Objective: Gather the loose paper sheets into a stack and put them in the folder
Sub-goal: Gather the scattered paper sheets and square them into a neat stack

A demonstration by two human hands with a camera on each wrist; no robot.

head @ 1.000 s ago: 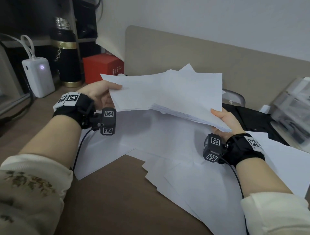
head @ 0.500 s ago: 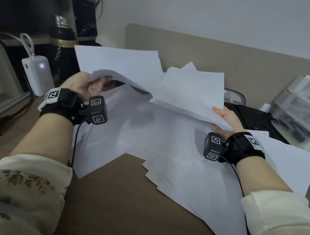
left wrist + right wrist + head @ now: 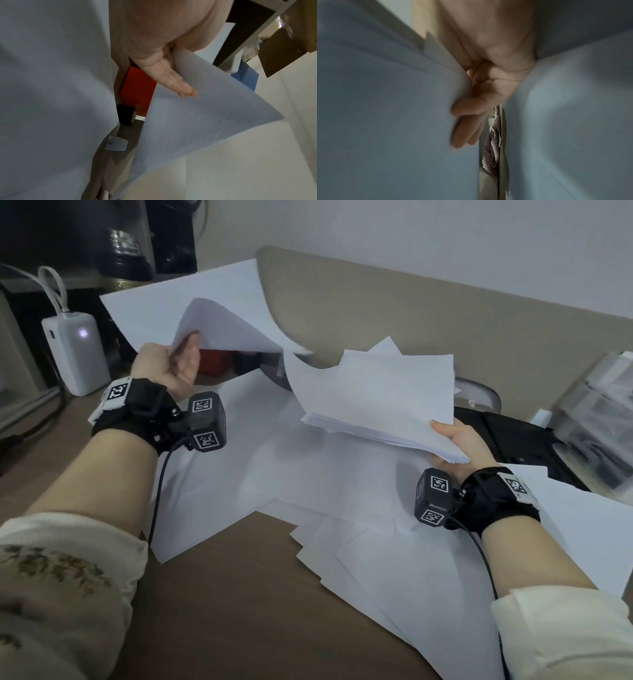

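From the head view, the left hand [image 3: 168,368] pinched a raised, limp sheet [image 3: 191,313] by its edge, while the right hand [image 3: 459,440] gripped the paper stack [image 3: 380,398] at its near corner above the loose sheets [image 3: 394,559] on the desk [image 3: 219,611]. The left wrist view showed fingers [image 3: 171,79] lying along the curling sheet, which probably needs edge support. The right wrist view showed fingers [image 3: 467,108] flat beneath the stack.

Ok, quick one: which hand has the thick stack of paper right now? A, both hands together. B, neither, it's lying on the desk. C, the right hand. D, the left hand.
C: the right hand holds the thick stack by its near corner, while the left hand pinches only a single curled sheet.
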